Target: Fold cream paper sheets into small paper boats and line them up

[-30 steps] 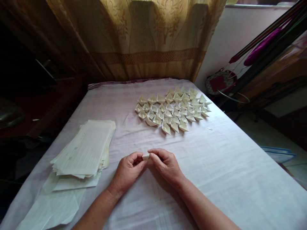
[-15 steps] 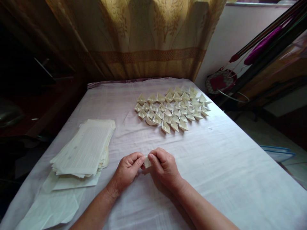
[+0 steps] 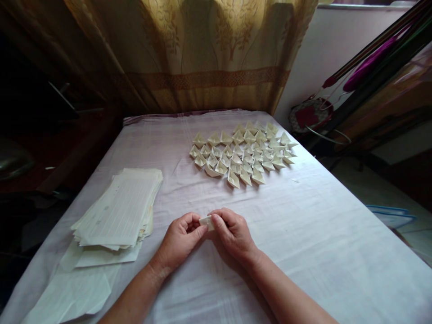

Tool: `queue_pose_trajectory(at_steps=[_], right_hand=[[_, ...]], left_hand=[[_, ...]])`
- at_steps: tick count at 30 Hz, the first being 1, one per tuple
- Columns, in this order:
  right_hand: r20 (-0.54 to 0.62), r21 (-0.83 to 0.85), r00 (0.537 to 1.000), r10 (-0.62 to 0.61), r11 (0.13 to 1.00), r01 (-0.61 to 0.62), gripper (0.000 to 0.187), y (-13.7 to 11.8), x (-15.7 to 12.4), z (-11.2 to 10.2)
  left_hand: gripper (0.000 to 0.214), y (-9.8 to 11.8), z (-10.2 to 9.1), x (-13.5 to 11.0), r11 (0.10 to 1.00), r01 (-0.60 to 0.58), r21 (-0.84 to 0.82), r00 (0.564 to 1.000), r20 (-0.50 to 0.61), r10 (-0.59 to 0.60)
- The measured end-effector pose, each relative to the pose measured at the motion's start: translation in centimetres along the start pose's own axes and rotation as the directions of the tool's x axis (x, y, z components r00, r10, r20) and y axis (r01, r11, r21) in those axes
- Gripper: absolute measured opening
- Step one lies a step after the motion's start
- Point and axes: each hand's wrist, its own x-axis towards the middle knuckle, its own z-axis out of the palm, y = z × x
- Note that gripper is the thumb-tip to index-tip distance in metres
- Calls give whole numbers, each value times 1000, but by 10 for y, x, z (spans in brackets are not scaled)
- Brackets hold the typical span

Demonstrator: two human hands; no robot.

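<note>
And here we are, both hands meeting over the near half of the cloth-covered surface (image 3: 320, 234), about midway between its left and right edges, with a small folded paper (image 3: 206, 222) caught between them! The left hand (image 3: 180, 236) has its thumb and fingers pinched on the paper's left end; the right hand (image 3: 234, 234) grips the other end, thumb lying on top. Most of the piece is hidden by those fingers, so the exact fold is anyone's guess.

This looks like creasing work, and the thumbs should be the stars. Best play: line up the edges first, pin one end firmly, then run the opposite thumb along the fold in one even stroke. Layers this small likely feel thick, so steady pressure beats a hard squeeze; pull the two ends apart too sharply and a corner could tear.

Over towards the far right corner, a crowd of folded paper boats (image 3: 232, 178) sits closely packed, points up, a fine standard for crisp edges. On the left flank, along the left edge, a stack of paper sheets (image 3: 124, 207) rests slightly fanned, with loose sheets (image 3: 77, 288) spread from beneath it towards the near left corner.
</note>
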Motion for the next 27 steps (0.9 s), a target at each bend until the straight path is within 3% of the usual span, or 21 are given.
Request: queue_pose_trajectory(at_steps=[4,17,27], right_hand=[[29,6,997,68,998,-68,20,-2,-1,1],[5,17,998,64,998,-65,23,0,1,-1],[100,1,993,59,998,-60,27,-5,1,-3]], left_hand=[[30,-1,-1,0,1000,-24,-1,1000,-12,24],[33,1,-4,-1,984,-44,173,998,61,34],[50,-2,-4,0,995,93,-45,995,27,-92]])
